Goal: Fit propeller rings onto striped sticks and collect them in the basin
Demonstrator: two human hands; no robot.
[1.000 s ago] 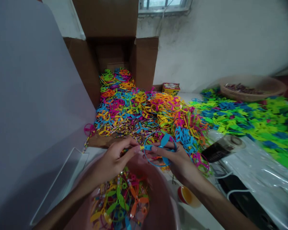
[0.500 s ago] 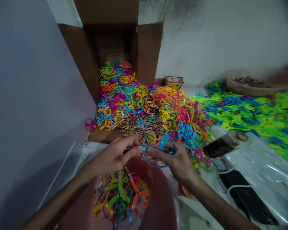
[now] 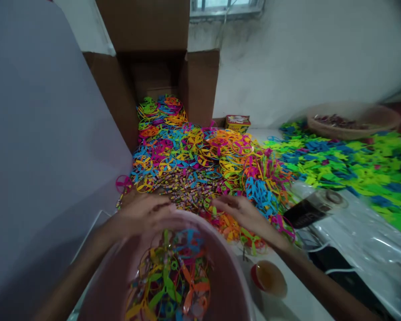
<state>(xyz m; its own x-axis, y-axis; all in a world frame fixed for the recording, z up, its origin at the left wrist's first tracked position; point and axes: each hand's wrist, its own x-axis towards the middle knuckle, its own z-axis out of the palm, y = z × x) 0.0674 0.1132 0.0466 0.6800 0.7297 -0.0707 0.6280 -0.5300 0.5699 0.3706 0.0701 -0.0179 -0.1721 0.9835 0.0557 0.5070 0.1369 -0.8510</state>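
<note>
My left hand (image 3: 142, 214), blurred, is over the left rim of the pink tub (image 3: 232, 267), fingers apart with nothing in them. Over the front of the heap of coloured ring propellers (image 3: 194, 138), my right hand (image 3: 242, 213) is open and holds nothing. Small patterned sticks (image 3: 190, 185) lie in front of the heap, between and beyond the hands. Inside the tub are assembled propellers, among them a green one (image 3: 167, 285), an orange one (image 3: 192, 285) and a blurred blue one (image 3: 190, 243) near the far side.
A cardboard box (image 3: 202, 84) stands open behind the heap. To the right are a cup (image 3: 270, 278), a dark roll (image 3: 307, 209), plastic bags (image 3: 364, 232), a black device (image 3: 341, 272), green and blue pieces (image 3: 347, 160) and a basket (image 3: 354, 129). A grey panel (image 3: 53, 111) rises at left.
Both hands have let go of the blue propeller and its stick and moved apart. A blue propeller now shows in the tub. The view has tilted up, revealing a window and the cup.
</note>
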